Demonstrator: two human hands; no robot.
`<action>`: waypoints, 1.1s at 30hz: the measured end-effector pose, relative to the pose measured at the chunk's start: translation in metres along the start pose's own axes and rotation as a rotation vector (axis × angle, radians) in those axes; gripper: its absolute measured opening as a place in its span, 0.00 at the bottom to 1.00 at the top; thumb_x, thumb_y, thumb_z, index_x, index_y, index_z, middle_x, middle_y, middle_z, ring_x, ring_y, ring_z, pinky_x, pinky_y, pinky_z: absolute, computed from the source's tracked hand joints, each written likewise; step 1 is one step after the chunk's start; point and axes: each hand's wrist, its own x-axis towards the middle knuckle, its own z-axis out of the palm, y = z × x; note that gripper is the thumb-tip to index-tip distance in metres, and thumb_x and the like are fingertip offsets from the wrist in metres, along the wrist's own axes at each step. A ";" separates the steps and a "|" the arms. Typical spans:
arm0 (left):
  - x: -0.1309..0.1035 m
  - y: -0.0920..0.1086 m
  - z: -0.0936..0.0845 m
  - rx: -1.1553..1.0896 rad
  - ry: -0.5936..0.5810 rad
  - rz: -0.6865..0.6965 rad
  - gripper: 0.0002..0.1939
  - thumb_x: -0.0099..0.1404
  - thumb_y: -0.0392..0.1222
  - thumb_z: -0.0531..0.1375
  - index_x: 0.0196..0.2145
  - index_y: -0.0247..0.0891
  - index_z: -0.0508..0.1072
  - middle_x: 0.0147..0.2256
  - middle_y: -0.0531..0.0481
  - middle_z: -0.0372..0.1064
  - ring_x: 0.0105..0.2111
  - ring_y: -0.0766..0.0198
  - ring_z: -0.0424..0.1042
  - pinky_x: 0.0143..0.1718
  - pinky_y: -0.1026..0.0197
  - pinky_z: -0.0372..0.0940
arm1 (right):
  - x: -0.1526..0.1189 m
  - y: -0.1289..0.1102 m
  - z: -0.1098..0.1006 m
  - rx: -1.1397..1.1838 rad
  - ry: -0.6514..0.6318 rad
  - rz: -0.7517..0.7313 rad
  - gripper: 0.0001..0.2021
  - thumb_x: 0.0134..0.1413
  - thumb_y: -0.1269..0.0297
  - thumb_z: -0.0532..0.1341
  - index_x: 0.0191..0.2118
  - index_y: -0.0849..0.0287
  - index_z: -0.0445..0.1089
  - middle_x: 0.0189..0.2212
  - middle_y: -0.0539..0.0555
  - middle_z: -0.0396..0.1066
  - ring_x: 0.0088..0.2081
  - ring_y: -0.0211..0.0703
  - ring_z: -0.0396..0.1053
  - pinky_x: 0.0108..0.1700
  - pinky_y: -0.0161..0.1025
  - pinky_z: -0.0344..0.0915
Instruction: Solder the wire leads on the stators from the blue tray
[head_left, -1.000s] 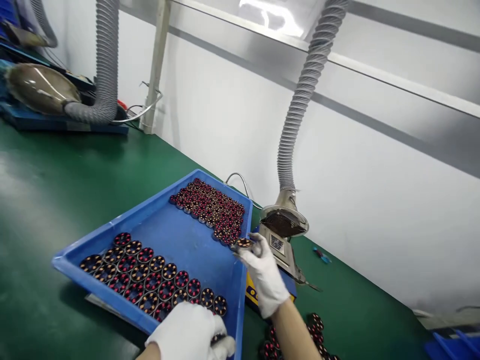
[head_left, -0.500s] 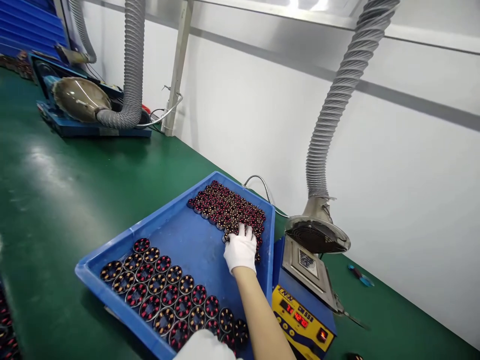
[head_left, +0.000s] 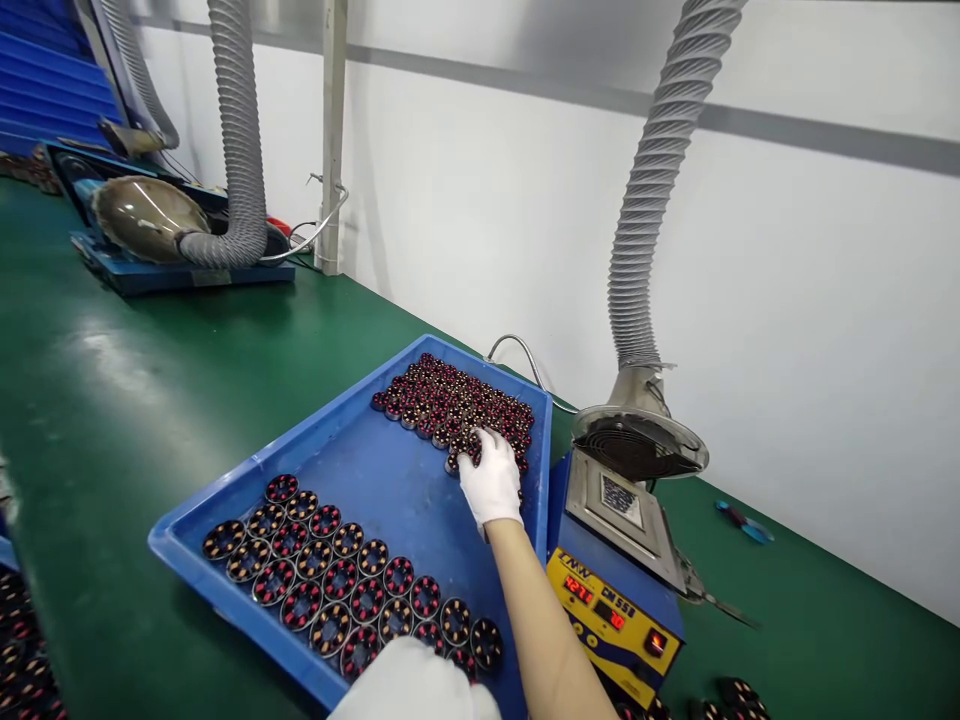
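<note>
Black rings with red/tan segments [head_left: 457, 402], near and far in blue plastic tray [head_left: 386, 470]; white-gloved right hand [head_left: 495, 482] now off right rim, so I'm handling far rows, fingers apart, grip unclear; left hand [head_left: 416, 685]: fingers, can't tell.

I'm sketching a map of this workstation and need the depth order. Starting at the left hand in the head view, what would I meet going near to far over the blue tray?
Left hand → spaced rows of round parts → bare tray floor → packed cluster → far tray rim → white wall
</note>
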 end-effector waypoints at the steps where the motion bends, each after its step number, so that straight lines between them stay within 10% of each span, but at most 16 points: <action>1: -0.001 -0.001 -0.006 0.004 -0.008 0.014 0.17 0.61 0.55 0.53 0.26 0.43 0.73 0.19 0.52 0.70 0.20 0.60 0.69 0.29 0.57 0.63 | -0.002 -0.002 -0.001 0.003 0.013 -0.018 0.22 0.54 0.67 0.54 0.55 0.66 0.61 0.56 0.63 0.59 0.57 0.53 0.54 0.58 0.47 0.51; 12: -0.027 0.038 -0.095 0.065 0.038 -0.002 0.10 0.62 0.47 0.56 0.30 0.44 0.77 0.24 0.55 0.74 0.22 0.68 0.71 0.19 0.69 0.54 | -0.040 -0.036 0.004 -0.041 -0.378 -0.492 0.10 0.58 0.62 0.58 0.43 0.61 0.68 0.45 0.55 0.68 0.46 0.46 0.66 0.48 0.51 0.64; 19: 0.012 0.002 -0.176 0.481 0.130 -0.202 0.11 0.64 0.45 0.55 0.36 0.38 0.74 0.34 0.48 0.74 0.36 0.58 0.71 0.40 0.55 0.64 | -0.037 -0.038 0.006 -0.086 -0.469 -0.436 0.14 0.58 0.61 0.57 0.48 0.60 0.64 0.47 0.56 0.66 0.44 0.45 0.67 0.44 0.48 0.67; 27: 0.072 -0.086 -0.181 0.483 -0.032 -0.612 0.14 0.66 0.45 0.56 0.45 0.33 0.68 0.45 0.44 0.67 0.43 0.57 0.68 0.45 0.49 0.65 | -0.040 -0.039 0.002 -0.086 -0.423 -0.480 0.13 0.59 0.62 0.57 0.48 0.60 0.65 0.50 0.57 0.65 0.48 0.48 0.65 0.49 0.52 0.64; 33: 0.087 -0.110 -0.178 0.395 -0.056 -0.713 0.16 0.66 0.46 0.56 0.47 0.34 0.67 0.48 0.43 0.65 0.46 0.56 0.67 0.46 0.47 0.64 | -0.037 -0.043 0.009 -0.110 -0.409 -0.471 0.13 0.59 0.63 0.57 0.48 0.60 0.65 0.50 0.57 0.65 0.50 0.48 0.64 0.50 0.52 0.63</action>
